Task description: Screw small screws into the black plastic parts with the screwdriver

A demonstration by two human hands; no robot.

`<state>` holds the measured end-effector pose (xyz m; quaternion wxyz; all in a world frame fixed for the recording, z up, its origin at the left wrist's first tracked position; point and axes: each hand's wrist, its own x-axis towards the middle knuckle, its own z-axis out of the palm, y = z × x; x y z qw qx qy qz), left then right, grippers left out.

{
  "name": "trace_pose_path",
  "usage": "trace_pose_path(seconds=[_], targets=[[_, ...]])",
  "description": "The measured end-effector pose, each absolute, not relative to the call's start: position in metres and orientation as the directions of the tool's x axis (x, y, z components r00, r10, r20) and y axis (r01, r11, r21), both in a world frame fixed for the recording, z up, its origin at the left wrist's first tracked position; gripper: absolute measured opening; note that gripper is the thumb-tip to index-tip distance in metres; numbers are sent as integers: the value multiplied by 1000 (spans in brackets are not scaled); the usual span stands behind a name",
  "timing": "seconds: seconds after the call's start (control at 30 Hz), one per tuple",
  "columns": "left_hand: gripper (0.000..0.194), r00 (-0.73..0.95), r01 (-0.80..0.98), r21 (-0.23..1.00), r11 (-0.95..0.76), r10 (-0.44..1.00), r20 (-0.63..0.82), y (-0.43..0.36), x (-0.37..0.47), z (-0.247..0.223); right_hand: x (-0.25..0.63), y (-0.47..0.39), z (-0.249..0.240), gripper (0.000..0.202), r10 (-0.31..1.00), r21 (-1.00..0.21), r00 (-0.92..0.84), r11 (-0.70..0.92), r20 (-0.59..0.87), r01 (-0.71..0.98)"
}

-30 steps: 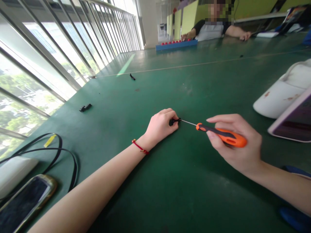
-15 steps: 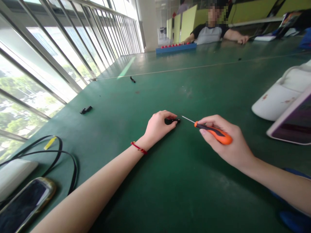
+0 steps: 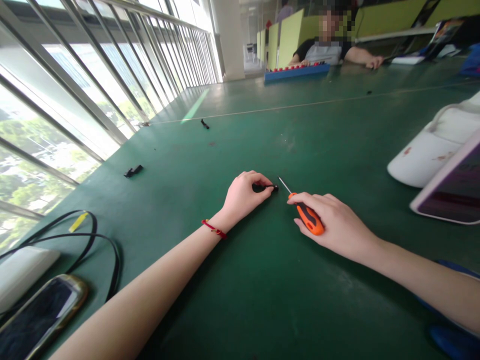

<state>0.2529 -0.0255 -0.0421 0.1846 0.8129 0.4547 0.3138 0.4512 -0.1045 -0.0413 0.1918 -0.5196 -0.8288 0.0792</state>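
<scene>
At the middle of the green table (image 3: 243, 280), the left hand (image 3: 245, 195) pinches a small black part (image 3: 263, 188) between thumb and index finger. The part lies low in the grip, its free end projecting to the right past the fingertips. A red bracelet (image 3: 214, 229) encircles the left wrist.

The right hand (image 3: 335, 220) grips an orange-and-black screwdriver (image 3: 309, 219), fingers wrapped over the upper side of the handle and thumb below. The shank (image 3: 285, 185) points away and to the left. Its tip stands just beside the part's free end — a narrow gap shows between them.

Left of the hands, a larger black piece (image 3: 133, 171) lies near the railing (image 3: 123, 55); a smaller black piece (image 3: 204, 124) lies farther back. At near left are a phone (image 3: 41, 310), a white box (image 3: 28, 270) and a looped black cable (image 3: 93, 232) bearing a yellow tag (image 3: 78, 222).

At the right edge, a white container (image 3: 423, 155) is located behind a pale-framed device (image 3: 452, 192), which stands tilted. At the far side, a person (image 3: 326, 55) sits behind a long blue rack (image 3: 296, 74) topped with red knobs — one forearm extends along the table.
</scene>
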Motion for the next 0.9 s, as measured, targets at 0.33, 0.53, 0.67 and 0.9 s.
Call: trace_pose_path(seconds=[0.33,0.53,0.67,0.9], targets=[[11,394,628,562,-538,843,367,-27,254,-42,451,-104,-40,33,895,-334,-393,443,210,832],[11,379,641,559,-525,851,364,-27,254,-40,452,-103,-40,33,886,-329,-406,461,225,824],[12,381,638,557,-532,846,372,-27,254,-41,452,-103,-41,34,886,-331,-409,462,220,822],[12,364,646,557,-523,851,378,-28,254,-42,452,-103,-41,33,876,-318,-416,478,246,819]])
